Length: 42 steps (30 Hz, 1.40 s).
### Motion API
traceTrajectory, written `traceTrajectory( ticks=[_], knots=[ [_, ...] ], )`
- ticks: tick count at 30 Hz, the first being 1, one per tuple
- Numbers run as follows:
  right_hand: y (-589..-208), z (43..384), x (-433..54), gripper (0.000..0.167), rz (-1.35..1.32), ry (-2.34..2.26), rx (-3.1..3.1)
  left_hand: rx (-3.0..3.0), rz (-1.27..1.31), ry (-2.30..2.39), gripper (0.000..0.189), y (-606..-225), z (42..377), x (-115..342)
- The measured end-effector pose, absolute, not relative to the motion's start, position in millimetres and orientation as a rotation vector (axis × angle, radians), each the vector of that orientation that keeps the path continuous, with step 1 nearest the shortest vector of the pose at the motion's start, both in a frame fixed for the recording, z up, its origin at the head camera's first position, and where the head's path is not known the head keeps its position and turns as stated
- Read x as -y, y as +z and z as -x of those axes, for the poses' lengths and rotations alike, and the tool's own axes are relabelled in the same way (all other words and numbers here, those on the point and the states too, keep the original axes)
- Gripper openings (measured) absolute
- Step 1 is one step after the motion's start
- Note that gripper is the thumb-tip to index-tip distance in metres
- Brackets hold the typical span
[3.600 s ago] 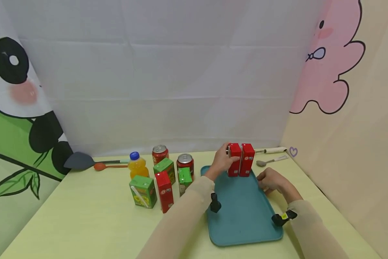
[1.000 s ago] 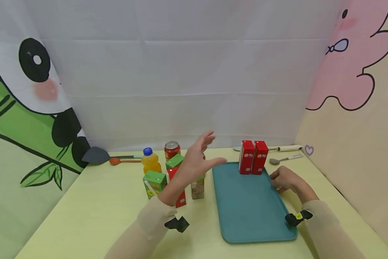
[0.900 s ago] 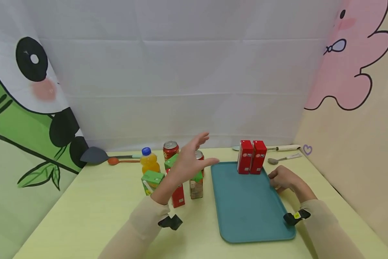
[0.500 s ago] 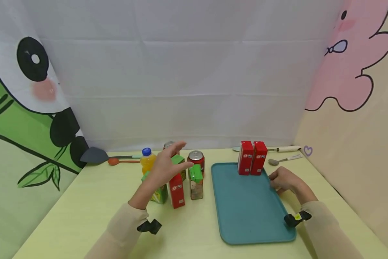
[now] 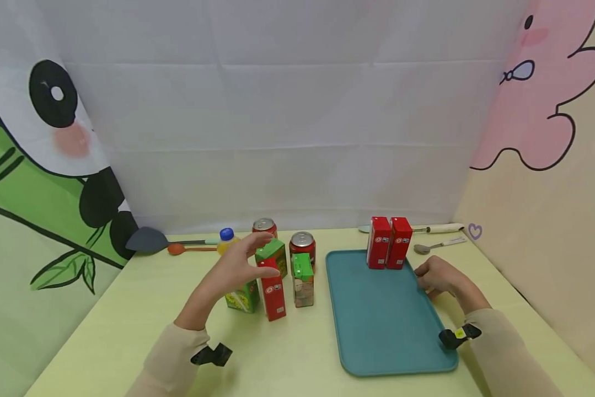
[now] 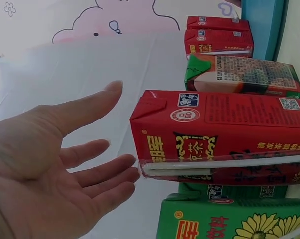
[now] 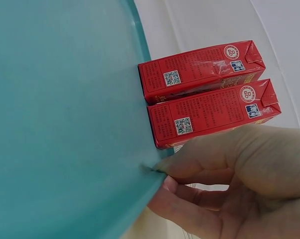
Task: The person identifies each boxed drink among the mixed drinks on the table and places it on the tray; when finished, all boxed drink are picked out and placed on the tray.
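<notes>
My left hand [image 5: 235, 268] is spread beside the upper part of a red drink carton [image 5: 273, 295], thumb apart from the fingers. In the left wrist view its fingertips come close to the top of that carton, with nothing in the grasp. My right hand [image 7: 234, 174] pinches the right rim of a blue-green tray [image 5: 386, 325] between thumb and fingers. Two more red drink cartons [image 7: 205, 69] stand side by side at the tray's far end, just beyond the right hand. Green drink cartons [image 5: 244, 298] stand around the single red one, partly hidden by the left hand.
An orange juice bottle [image 5: 226, 237] and two drink cans [image 5: 303, 245] stand behind the cartons. A spatula [image 5: 148, 241] and a red spoon [image 5: 177, 249] lie at the back left. A metal spoon [image 5: 423, 248] and a white-handled utensil [image 5: 443, 227] lie at the back right.
My left hand has let go of a red carton on the tray and moved left to the carton group, lowering towards the red one. The right hand stays at the tray's rim.
</notes>
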State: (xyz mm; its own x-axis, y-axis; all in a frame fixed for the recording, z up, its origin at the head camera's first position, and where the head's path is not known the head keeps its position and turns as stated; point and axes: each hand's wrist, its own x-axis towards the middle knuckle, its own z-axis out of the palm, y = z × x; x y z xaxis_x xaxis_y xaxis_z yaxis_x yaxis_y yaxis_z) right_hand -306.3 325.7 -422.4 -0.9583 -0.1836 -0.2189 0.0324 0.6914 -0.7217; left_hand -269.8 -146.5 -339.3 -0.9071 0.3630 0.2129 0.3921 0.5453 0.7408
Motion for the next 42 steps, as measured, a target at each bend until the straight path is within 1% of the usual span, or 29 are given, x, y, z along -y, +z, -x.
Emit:
traceTrajectory(
  ticks=[4, 9, 20, 26, 37, 42],
  knots=[
    [-422.7, 306.6, -324.1, 0.045, 0.114, -1.136, -2.626, 2.797, 0.640, -1.234, 0.080, -340.9, 269.7, 147.9],
    [-422.0, 307.3, -322.8, 0.045, 0.113, -1.134, -2.627, 2.837, 0.634, -1.237, 0.079, -342.5, 271.3, 150.0],
    [-422.4, 308.0, -322.7, 0.047, 0.126, -1.155, -2.627, 2.844, 0.728, -1.272, 0.075, -343.1, 270.0, 150.4],
    [-421.9, 308.4, -322.6, 0.047, 0.108, -1.143, -2.624, 2.880, 0.712, -1.265, 0.076, -342.1, 268.8, 150.5],
    [-423.6, 309.9, -324.2, 0.046, 0.106, -1.132, -2.626, 2.829, 0.769, -1.330, 0.065, -347.2, 272.2, 152.3],
    [-423.3, 309.7, -323.5, 0.045, 0.100, -1.137, -2.622, 2.870, 0.730, -1.345, 0.066, -348.4, 270.9, 148.7]
  ],
)
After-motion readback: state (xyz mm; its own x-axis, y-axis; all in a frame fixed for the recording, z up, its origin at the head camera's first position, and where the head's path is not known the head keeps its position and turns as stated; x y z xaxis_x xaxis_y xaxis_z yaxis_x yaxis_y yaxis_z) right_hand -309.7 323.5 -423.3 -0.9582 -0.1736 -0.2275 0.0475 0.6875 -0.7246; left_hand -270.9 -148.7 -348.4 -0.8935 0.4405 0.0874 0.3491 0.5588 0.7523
